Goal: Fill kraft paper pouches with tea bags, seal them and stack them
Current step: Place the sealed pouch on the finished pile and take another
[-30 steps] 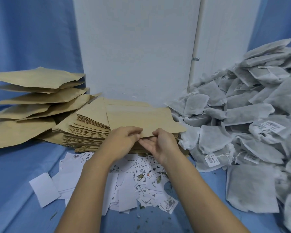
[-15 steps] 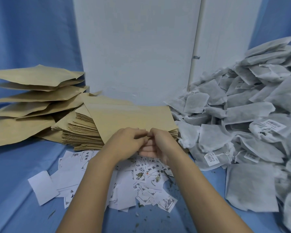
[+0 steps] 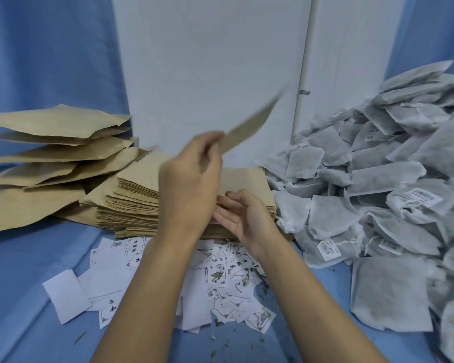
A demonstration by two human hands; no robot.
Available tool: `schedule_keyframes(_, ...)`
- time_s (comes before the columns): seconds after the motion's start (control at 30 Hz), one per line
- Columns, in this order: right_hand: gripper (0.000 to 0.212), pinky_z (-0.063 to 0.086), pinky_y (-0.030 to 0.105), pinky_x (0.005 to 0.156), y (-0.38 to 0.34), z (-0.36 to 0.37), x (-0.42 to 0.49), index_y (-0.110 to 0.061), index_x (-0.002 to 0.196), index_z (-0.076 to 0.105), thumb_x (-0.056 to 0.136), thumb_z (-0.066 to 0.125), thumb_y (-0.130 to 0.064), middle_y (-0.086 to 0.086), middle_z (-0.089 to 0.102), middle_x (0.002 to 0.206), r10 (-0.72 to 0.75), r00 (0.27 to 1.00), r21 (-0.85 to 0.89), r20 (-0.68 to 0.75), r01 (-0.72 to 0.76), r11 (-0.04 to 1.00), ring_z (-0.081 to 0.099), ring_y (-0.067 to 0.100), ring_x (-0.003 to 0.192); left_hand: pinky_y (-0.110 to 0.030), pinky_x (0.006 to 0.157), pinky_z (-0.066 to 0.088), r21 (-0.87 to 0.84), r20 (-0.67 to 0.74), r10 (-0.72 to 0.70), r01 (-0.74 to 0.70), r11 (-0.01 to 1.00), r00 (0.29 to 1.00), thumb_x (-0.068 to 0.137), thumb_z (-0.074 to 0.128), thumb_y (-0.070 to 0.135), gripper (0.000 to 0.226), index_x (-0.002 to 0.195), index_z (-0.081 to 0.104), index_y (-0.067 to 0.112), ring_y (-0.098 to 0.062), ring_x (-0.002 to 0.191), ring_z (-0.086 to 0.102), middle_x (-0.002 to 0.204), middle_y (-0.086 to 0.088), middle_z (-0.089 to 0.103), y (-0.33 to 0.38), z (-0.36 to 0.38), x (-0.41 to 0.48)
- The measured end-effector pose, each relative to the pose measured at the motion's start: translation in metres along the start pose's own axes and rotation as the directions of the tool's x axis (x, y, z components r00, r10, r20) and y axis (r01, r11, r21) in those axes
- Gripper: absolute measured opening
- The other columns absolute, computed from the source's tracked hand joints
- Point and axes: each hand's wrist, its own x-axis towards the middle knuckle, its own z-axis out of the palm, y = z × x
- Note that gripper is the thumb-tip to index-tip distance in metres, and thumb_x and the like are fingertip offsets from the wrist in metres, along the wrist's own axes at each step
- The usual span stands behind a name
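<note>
Half a second ago both hands were pinching the near edge of the top pouch, low on the stack. Now my left hand [image 3: 192,184] has lifted, and the kraft pouch [image 3: 249,127] has come up with it. Thumb and fingertips pinch its lower end. The pouch is seen almost edge-on and blurred, slanting from my fingers toward 1 o'clock against the white panel [image 3: 207,61]. It is clear of the stack.

My right hand [image 3: 244,218] has let go. It sits at about 4 o'clock from the left hand, palm up, with the fingers loose and spread and nothing in them. It is just over the near right part of the stack of flat pouches [image 3: 131,203]; whether it touches the top sheet I cannot tell.

At 9 o'clock lies a looser pile of kraft pouches [image 3: 50,153], overlapping one another. At 3 o'clock is the heap of tea bags [image 3: 378,179], some with barcode tags, touching the stack's right side. At 6 o'clock, under my forearms, printed paper labels [image 3: 220,279] are scattered on the blue cloth [image 3: 24,271] with a few dry leaf crumbs.
</note>
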Motion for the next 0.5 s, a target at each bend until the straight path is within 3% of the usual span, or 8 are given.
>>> schedule_keyframes(0.1, 0.010, 0.057, 0.028, 0.078, -0.001, 0.000, 0.001, -0.013, 0.096, 0.056, 0.091, 0.058, -0.021, 0.013, 0.058, 0.113, -0.010, 0.999, -0.007, -0.039, 0.009, 1.000, 0.065, 0.024, 0.098, -0.008, 0.067, 0.044, -0.269, -0.266, -0.119, 0.045, 0.962, 0.957, 0.090, 0.054, 0.009, 0.022, 0.091, 0.064, 0.028, 0.011, 0.069, 0.061, 0.068, 0.029, 0.065, 0.014, -0.005, 0.012)
schedule_keyframes(0.2, 0.014, 0.059, 0.032, 0.076, -0.006, 0.000, -0.001, -0.014, 0.098, 0.059, 0.090, 0.063, -0.025, 0.013, 0.061, 0.107, -0.022, 1.000, 0.123, -0.010, 0.023, 0.992, 0.068, 0.024, 0.090, -0.008, 0.065, 0.045, -0.414, -0.359, -0.340, 0.177, 0.893, 0.869, 0.090, 0.052, 0.003, 0.020, 0.092, 0.064, 0.018, 0.008, 0.069, 0.063, 0.066, 0.025, 0.067, 0.007, -0.011, 0.017)
schedule_keyframes(0.33, 0.019, 0.060, 0.031, 0.066, -0.012, -0.006, -0.001, -0.003, 0.109, 0.059, 0.091, 0.060, -0.007, 0.010, 0.069, 0.096, -0.076, 0.996, 0.317, -0.040, 0.085, 0.945, 0.071, 0.019, 0.076, -0.021, 0.066, 0.054, -0.515, -0.282, -0.596, 0.405, 0.756, 0.752, 0.085, 0.054, 0.000, 0.027, 0.107, 0.067, 0.008, -0.003, 0.072, 0.067, 0.078, 0.009, 0.073, -0.021, -0.014, 0.013)
schedule_keyframes(0.4, 0.027, 0.058, 0.028, 0.060, -0.014, -0.010, 0.001, -0.003, 0.118, 0.054, 0.091, 0.057, 0.001, 0.010, 0.069, 0.095, -0.116, 0.990, 0.292, -0.080, 0.134, 0.947, 0.071, 0.017, 0.073, -0.016, 0.056, 0.051, -0.519, -0.204, -0.637, 0.469, 0.714, 0.744, 0.083, 0.055, -0.004, 0.031, 0.108, 0.065, 0.012, -0.002, 0.067, 0.068, 0.075, 0.013, 0.073, -0.030, -0.014, 0.009)
schedule_keyframes(0.5, 0.028, 0.058, 0.027, 0.058, -0.013, -0.015, 0.002, -0.011, 0.113, 0.054, 0.091, 0.054, 0.006, 0.008, 0.070, 0.095, -0.148, 0.979, 0.184, -0.138, 0.172, 0.968, 0.071, 0.015, 0.071, -0.013, 0.052, 0.048, -0.516, -0.142, -0.665, 0.519, 0.682, 0.733, 0.083, 0.055, -0.008, 0.032, 0.088, 0.065, 0.022, 0.000, 0.061, 0.066, 0.068, 0.013, 0.071, -0.039, -0.014, 0.005)
